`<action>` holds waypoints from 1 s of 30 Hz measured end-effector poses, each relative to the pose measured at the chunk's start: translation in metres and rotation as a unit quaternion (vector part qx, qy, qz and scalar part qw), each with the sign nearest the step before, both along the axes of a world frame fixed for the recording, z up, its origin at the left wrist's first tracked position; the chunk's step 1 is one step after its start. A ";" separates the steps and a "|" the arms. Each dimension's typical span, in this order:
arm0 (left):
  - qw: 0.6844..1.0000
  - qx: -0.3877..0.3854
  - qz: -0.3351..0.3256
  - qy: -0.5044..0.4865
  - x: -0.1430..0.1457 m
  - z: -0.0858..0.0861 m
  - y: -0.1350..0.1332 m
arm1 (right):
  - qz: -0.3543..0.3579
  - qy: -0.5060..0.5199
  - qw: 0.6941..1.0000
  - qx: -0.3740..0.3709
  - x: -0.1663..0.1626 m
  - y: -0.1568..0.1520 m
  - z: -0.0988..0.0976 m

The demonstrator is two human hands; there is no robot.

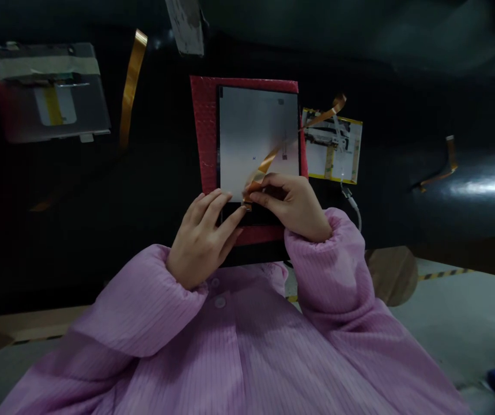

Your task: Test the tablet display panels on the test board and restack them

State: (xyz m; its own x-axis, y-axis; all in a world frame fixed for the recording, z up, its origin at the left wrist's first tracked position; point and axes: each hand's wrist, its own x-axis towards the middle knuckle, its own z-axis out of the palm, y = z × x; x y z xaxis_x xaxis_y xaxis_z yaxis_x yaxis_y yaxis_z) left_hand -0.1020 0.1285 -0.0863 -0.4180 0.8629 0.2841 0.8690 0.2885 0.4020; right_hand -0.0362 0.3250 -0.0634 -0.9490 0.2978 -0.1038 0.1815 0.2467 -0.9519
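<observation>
A grey-backed display panel (247, 132) lies on a red bubble-wrap sheet (204, 132) in front of me. Along its near edge runs a black strip, where an orange flex cable (268, 162) ends in a small connector. My right hand (297, 203) pinches this cable between thumb and forefinger just above the connector. My left hand (204, 236) rests on the panel's near left corner with fingers spread, its index fingertip at the connector. From the right hand the cable slants up and right across the panel.
Right of the panel sits a white battery-like module (353, 153) with yellow tape edges and a white cable (352, 203). A larger taped display assembly (87, 109) lies far left. Loose flex strips are a long one (130, 86) at left and a bent one (452, 155) at right.
</observation>
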 end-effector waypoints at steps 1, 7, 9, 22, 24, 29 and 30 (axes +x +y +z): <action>1.000 0.002 0.001 -0.004 -0.001 -0.001 0.000 | 0.002 0.001 1.000 0.004 0.001 0.000 -0.001; 0.999 0.035 -0.013 0.031 0.001 -0.004 -0.003 | 0.022 0.002 0.999 0.036 0.001 -0.001 -0.002; 0.999 0.041 -0.011 0.028 0.002 -0.003 -0.003 | 0.034 0.009 0.999 0.042 0.001 -0.001 -0.003; 0.999 0.045 -0.006 0.016 0.001 -0.001 -0.002 | 0.075 0.009 0.993 0.086 -0.003 0.002 0.000; 0.999 0.044 -0.007 0.018 0.001 -0.001 -0.002 | 0.082 0.011 0.993 0.089 -0.003 0.002 0.001; 0.999 0.044 -0.003 0.021 0.001 0.000 -0.001 | 0.085 0.006 0.991 0.099 -0.004 0.003 0.001; 0.999 0.044 -0.002 0.021 0.002 0.000 -0.001 | 0.086 0.006 0.991 0.098 -0.004 0.002 0.001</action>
